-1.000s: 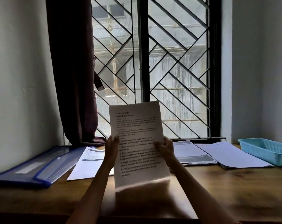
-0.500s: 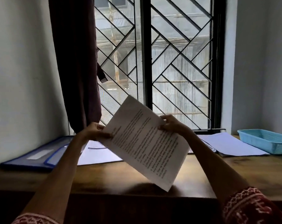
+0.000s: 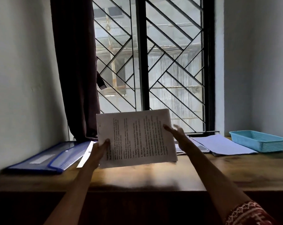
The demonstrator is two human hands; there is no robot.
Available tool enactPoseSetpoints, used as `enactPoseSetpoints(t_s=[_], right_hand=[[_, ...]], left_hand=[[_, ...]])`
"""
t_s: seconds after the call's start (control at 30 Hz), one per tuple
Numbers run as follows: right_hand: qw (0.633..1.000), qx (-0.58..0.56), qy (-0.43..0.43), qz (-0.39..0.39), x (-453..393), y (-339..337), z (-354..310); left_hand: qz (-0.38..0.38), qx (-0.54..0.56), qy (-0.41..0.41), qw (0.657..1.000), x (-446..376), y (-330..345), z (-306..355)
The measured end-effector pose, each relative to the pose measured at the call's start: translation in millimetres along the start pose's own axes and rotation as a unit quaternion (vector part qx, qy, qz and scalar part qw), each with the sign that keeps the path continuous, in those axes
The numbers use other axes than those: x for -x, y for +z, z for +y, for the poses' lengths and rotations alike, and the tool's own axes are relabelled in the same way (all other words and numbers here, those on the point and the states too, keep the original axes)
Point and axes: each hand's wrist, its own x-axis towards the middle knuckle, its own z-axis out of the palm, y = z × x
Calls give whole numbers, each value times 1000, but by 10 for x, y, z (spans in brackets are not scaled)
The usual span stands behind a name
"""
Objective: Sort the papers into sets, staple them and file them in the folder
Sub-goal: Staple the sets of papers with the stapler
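1. My left hand pinches the papers at their lower left corner, above the table.
2. My right hand is open, fingers straight, at their right edge.
3. The folder lies left of my left hand.

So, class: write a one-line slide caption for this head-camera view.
Left hand grips a printed paper set turned sideways above the wooden desk; right hand open beside it.

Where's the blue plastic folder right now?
In the head view, the blue plastic folder lies flat at the wooden desk's far left, against the wall below the dark curtain, with white sheets beside it.
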Motion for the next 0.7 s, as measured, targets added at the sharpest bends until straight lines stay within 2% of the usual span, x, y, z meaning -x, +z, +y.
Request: enactPoseSetpoints(t_s=[0.07, 0.2, 0.3, 0.5, 0.7], right_hand=[[998, -30, -4, -49, 125, -5, 143], [997, 7, -51, -59, 213, -36, 209], [995, 32, -37, -88, 242, -67, 289], [998, 20, -2, -58, 328, -60, 493], [1000, 2, -12, -13, 280, 20, 194]], left_hand=[[-31, -6, -8, 999, 75, 48, -27], [-91, -69, 27, 993, 165, 35, 15], [-104, -63, 29, 992, 157, -43, -4], [-78, -18, 22, 997, 284, 53, -47], [-87, -11, 68, 994, 148, 51, 218]])
